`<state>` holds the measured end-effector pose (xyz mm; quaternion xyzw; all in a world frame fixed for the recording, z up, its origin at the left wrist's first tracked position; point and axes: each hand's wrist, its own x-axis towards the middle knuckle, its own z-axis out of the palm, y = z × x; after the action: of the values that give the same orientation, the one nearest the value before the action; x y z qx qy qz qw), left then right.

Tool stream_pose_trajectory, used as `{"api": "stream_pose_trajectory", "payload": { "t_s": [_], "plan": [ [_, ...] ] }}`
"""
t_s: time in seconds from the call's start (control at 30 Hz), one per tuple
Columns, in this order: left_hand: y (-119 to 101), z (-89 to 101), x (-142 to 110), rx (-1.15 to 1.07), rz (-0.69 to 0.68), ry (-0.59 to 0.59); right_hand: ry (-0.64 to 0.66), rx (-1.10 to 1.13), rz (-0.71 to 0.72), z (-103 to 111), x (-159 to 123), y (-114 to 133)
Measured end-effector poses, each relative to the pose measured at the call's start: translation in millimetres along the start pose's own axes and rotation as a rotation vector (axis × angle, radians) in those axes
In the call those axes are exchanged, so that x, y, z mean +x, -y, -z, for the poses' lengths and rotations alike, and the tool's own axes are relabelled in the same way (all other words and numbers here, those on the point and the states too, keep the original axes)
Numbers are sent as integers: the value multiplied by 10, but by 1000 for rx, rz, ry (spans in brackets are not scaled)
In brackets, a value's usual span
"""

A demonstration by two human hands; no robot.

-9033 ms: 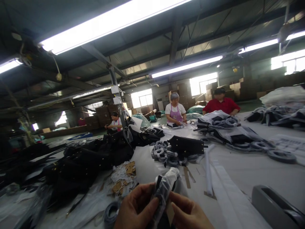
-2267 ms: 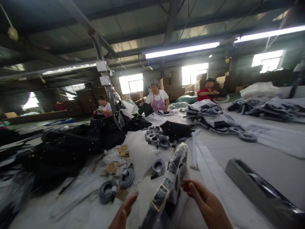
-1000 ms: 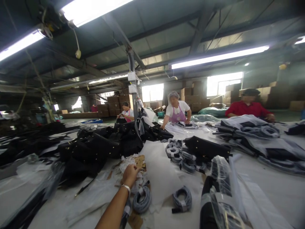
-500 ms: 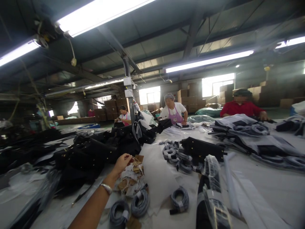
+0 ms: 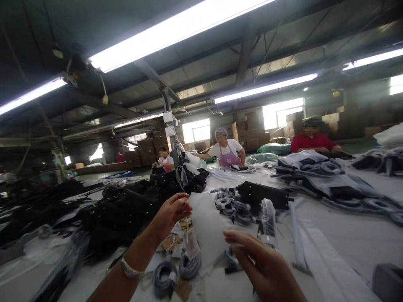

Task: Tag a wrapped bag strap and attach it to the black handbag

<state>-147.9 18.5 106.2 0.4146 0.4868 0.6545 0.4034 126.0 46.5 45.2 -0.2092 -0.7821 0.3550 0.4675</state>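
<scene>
Head view: left hand [image 5: 172, 212] pinches the cord [image 5: 186, 209] of a tag [image 5: 191, 244], which the tangled pile [image 5: 170, 242] could snag, at the white sheet's [image 5: 206, 226] left edge; right hand [image 5: 261, 262] hovers, fingers parted, rightward.

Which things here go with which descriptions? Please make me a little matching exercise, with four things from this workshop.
1. Left hand
2. Right hand
3. Bracelet
4. Large sheet

A. White, lying flat
B. Open, gripping nothing
C. Silver-coloured, around a wrist
D. Pinching a thin string

Right pairs: 1-D, 2-B, 3-C, 4-A
</scene>
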Motion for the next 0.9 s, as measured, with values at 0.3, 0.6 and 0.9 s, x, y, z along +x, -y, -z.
{"api": "stream_pose_trajectory", "payload": {
  "t_s": [0.3, 0.6, 0.9],
  "plan": [
    [-106, -648, -645, -113, 93, 174, 363, 254, -129, -237, 86, 144],
    [-231, -852, -902, -112, 122, 200, 297, 486, -104, -260, -186, 161],
    [-324, -1180, -1192, -102, 178, 270, 305, 775, -173, -335, -464, 153]
  ]
}}
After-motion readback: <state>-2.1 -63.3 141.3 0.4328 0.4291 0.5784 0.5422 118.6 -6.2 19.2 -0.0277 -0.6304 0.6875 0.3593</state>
